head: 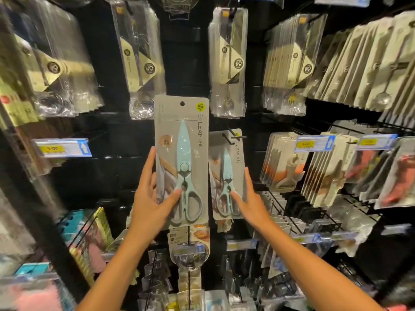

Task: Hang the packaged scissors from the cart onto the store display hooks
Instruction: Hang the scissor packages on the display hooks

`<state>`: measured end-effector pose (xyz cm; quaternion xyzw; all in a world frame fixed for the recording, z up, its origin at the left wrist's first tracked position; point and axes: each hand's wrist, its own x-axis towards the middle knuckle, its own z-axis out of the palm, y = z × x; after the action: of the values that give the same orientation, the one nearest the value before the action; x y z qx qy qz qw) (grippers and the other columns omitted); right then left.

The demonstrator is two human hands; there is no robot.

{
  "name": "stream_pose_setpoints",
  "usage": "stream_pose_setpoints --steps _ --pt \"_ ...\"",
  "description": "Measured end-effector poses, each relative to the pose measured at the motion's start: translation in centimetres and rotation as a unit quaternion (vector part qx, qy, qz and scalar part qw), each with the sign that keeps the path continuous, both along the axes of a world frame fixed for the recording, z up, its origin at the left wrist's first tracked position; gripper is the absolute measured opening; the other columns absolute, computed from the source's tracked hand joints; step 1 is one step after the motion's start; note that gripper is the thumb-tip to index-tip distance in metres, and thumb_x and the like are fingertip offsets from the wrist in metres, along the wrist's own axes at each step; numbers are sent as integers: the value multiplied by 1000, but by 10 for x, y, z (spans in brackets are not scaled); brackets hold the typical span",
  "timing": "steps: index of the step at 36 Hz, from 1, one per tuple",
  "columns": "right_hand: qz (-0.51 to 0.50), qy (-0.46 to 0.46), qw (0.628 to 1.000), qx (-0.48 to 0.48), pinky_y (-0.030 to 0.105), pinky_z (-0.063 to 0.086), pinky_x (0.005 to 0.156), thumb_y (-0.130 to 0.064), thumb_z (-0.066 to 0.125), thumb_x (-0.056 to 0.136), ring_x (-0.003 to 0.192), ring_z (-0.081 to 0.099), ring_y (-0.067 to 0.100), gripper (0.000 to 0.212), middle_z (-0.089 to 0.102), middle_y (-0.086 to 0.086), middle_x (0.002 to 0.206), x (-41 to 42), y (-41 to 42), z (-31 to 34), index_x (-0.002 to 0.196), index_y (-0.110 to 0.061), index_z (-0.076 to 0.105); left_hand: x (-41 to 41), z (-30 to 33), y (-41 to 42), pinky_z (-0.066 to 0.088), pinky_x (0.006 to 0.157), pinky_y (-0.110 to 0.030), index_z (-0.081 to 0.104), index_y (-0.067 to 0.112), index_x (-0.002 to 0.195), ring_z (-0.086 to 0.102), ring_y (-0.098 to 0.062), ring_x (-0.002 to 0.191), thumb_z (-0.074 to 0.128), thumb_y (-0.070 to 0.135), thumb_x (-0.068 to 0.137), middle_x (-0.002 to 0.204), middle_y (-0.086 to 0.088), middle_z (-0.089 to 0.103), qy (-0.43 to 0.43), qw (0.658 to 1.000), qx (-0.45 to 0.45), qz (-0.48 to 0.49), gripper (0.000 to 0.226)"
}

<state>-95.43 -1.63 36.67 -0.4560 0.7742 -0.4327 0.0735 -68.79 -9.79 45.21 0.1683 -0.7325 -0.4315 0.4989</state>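
My left hand [152,196] holds a grey card pack of light blue scissors [183,153] upright in front of the black display wall, thumb on the front, fingers behind its left edge. The hang hole at the pack's top is free of any hook. Just to its right, a second identical scissors pack [226,173] hangs on a black display hook [233,137]. My right hand [248,198] rests with spread fingers against the lower right of that hanging pack. The cart is out of view.
Rows of clear packs of utensils [228,63] hang above. Packed kitchen tools [325,171] fill hooks to the right, with price tags [314,143] on the hook ends. More packs hang below, one [188,245] right under the held pack. A price tag [62,148] sits left.
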Motion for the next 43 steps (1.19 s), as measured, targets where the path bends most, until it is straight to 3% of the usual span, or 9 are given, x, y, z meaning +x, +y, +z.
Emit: stream_pose_setpoints --steps 6,14,19,22,26,31,35,38,43 --pt "-20 20 999 21 53 58 87 -47 50 101 103 71 30 90 63 8 137 -19 -32 -8 146 -55 -28 -3 2 -5 44 113 -51 19 44 158 43 -12 144 73 5 88 161 20 32 8 1000 -8 14 97" --pt "-31 26 998 44 54 55 89 -50 46 101 101 69 33 93 66 13 128 -36 -66 -14 135 -59 -40 -7 5 -9 50 105 -29 18 50 156 48 -14 140 71 0 90 160 8 39 24 1000 -2 13 99" --pt "-24 12 999 41 56 54 90 -47 47 101 101 68 34 94 65 13 128 -53 -83 -19 130 -63 -41 -9 10 -10 46 112 -44 18 47 157 44 -9 142 73 4 90 160 15 36 19 999 -13 22 97" --pt "9 -6 1000 23 56 52 95 -43 49 102 109 65 34 95 59 16 135 -61 -87 -23 127 -67 -40 -9 13 -10 46 112 -41 17 49 157 46 -8 141 73 7 89 159 10 40 15 1000 -14 20 97" --pt "9 -48 999 21 54 36 113 -40 56 100 140 41 37 99 32 16 160 -52 -81 -12 147 -49 -30 -10 15 -8 46 112 -42 15 51 156 47 -9 140 73 12 90 158 6 41 3 1000 -21 18 97" --pt "26 -44 998 -30 50 23 122 -44 61 98 152 20 28 95 17 5 166 -36 -64 -8 158 -36 -12 -10 11 -6 47 111 -38 16 50 157 48 -9 140 73 7 90 158 6 42 1 999 -29 23 97" --pt "116 -73 984 -113 40 35 119 -39 57 101 141 41 6 63 44 -8 154 -7 -39 12 152 -48 21 -11 4 -4 48 107 -29 19 48 157 50 -8 138 73 5 89 158 8 41 10 1000 -21 21 96" --pt "172 -122 964 -163 40 49 108 -25 53 104 121 62 11 51 66 -7 129 20 -18 33 151 -33 37 -11 -2 -2 49 106 -28 19 44 157 51 -5 136 73 4 89 158 12 41 7 1000 -14 18 96" --pt "242 -137 944 -177 40 53 99 -21 51 104 110 69 23 63 70 3 120 50 5 58 158 -33 20 -11 -14 0 51 104 -28 19 42 158 52 -8 135 73 5 89 158 9 41 0 1000 -2 9 96"
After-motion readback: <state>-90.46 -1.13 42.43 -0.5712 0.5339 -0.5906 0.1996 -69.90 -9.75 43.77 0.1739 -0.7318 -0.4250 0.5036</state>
